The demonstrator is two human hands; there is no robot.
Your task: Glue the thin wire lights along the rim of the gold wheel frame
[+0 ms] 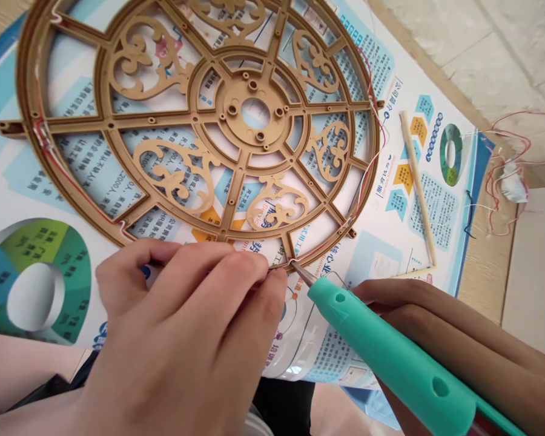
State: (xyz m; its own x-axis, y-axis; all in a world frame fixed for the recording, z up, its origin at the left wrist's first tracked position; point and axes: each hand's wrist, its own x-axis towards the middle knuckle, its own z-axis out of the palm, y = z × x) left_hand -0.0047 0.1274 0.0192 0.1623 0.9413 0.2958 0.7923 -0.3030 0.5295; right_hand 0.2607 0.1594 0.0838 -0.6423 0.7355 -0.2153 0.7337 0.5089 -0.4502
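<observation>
A large round gold-brown plastic frame (258, 154) with spokes and scroll ornaments lies tilted across a printed poster. My left hand (186, 321) is closed on its near rim, fingertips pressed together there; anything smaller between them is hidden. In my right hand (440, 327) is a teal glue gun (381, 351), partly covering the fingers behind it. Its metal nozzle touches or nearly touches the rim beside my left fingertips, where a spoke meets it. Thin red and white wires (79, 192) run inside the rim on both sides.
Beneath the frame is a glossy poster (390, 224) with coloured charts and Chinese text. Right of the frame lie a thin beige stick (418, 188) and another near its lower end. Loose red and white wires (495, 188) tangle at the table's right edge, by a pale wall (518, 54).
</observation>
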